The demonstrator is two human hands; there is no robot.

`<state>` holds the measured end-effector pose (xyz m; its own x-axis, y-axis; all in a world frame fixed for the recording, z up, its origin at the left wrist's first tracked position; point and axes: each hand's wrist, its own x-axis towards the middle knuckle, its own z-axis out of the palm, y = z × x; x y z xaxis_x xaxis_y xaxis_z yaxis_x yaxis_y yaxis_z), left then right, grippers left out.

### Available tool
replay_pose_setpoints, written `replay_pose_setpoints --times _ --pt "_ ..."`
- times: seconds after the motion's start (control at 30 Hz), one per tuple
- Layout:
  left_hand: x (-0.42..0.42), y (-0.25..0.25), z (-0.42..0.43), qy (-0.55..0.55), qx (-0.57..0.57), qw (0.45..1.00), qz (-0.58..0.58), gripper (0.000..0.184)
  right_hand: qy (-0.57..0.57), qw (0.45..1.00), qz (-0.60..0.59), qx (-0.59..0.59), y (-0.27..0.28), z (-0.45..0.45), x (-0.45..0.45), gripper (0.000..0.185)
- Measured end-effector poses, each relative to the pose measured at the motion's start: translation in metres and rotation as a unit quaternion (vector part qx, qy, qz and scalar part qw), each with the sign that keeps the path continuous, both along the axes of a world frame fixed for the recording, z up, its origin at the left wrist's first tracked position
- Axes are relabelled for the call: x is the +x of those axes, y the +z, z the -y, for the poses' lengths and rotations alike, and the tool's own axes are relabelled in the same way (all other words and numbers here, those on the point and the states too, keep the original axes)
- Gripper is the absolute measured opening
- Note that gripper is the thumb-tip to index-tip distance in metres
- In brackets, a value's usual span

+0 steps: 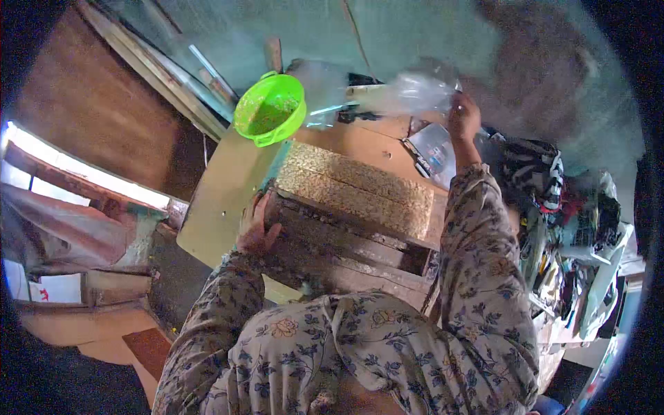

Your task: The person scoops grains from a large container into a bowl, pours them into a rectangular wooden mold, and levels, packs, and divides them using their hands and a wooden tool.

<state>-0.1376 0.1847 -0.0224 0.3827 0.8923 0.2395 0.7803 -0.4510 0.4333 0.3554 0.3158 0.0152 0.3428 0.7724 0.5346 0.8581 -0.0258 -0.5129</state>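
My right hand (465, 119) is raised at the far side of the table, its fingers closed on a clear plastic bag (420, 91). My left hand (256, 225) lies with fingers apart at the left end of a dark, worn wooden frame (311, 232). Just beyond that frame are long strips of a pale, grainy layer (353, 187) in a wooden form. A bright green plastic basin (287, 131) with handles stands behind its left end, with grainy bits on its inner wall.
The tan tabletop (218, 183) carries all this. A printed plastic packet (436, 153) lies near my right forearm. Black-and-white patterned cloth (532, 169) and a cluttered pile of small items (564, 277) are on the right. Wooden planks (149, 62) lean at the back left.
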Motion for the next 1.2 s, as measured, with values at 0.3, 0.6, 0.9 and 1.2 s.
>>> replay_pose_setpoints --times 0.3,0.6,0.9,1.2 --pt "-0.005 0.001 0.001 -0.026 0.019 0.999 0.025 0.067 -0.076 0.987 0.105 0.095 0.086 0.069 0.002 0.017" --pt "-0.001 -0.032 -0.009 -0.014 0.095 0.994 0.054 0.074 -0.015 0.99 0.009 0.143 0.188 0.152 -0.065 0.019" --pt "0.164 0.08 -0.011 -0.393 -0.422 0.733 0.36 0.087 -0.137 0.976 -0.033 0.168 0.261 0.239 -0.106 0.023" --pt "0.18 0.102 0.053 -0.454 -0.694 0.388 0.403 0.064 -0.215 0.957 0.043 0.192 0.233 0.31 -0.12 0.018"
